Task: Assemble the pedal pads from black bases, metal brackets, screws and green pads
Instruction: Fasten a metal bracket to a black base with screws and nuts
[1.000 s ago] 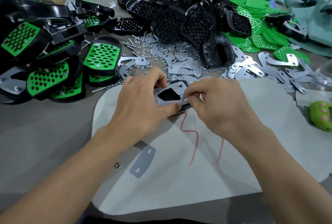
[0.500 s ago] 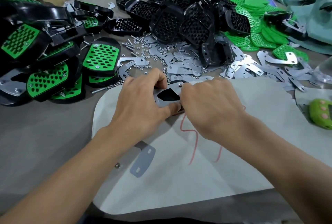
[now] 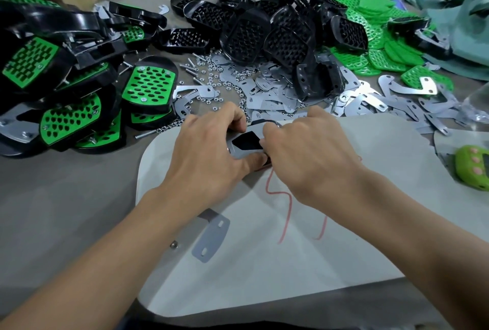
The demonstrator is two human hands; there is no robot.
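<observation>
The left hand [image 3: 209, 150] grips a grey metal bracket [image 3: 238, 154] with a diamond-shaped cut-out. The bracket lies on a black plastic base [image 3: 246, 143], which shows through the cut-out. The thumb presses the bracket's near edge and the fingers curl over the far edge. The right hand [image 3: 304, 155] meets the piece from three o'clock, its fingers tightly curled and pinched on the bracket's right end; whether they also hold a screw cannot be told.

The piece sits at twelve o'clock on a pale, round-cornered sheet [image 3: 264, 290] marked with red lines, just inside the sheet's far edge. At seven o'clock from the hands, a loose grey metal plate with two slots [image 3: 210, 239] lies on the sheet with one end under the left forearm. A small round fastener [image 3: 173, 244] lies beside that forearm.

Scattered silver nuts and screws [image 3: 209, 70] and a spread of flat grey brackets [image 3: 277, 91] reach right up to the sheet's far edge, close to the knuckles. Behind them at twelve o'clock is a heap of perforated black bases [image 3: 264, 31], with loose green pads [image 3: 370, 25] at one o'clock. Finished green-and-black pedal pads [image 3: 148, 89] are stacked at ten o'clock, their nearest edge just beside the sheet's corner. A green plastic gadget with pink buttons [image 3: 473, 168] sits at three o'clock, well apart from the right hand. Grey bench [image 3: 66, 210] stretches at eight o'clock, left of the sheet's edge.
</observation>
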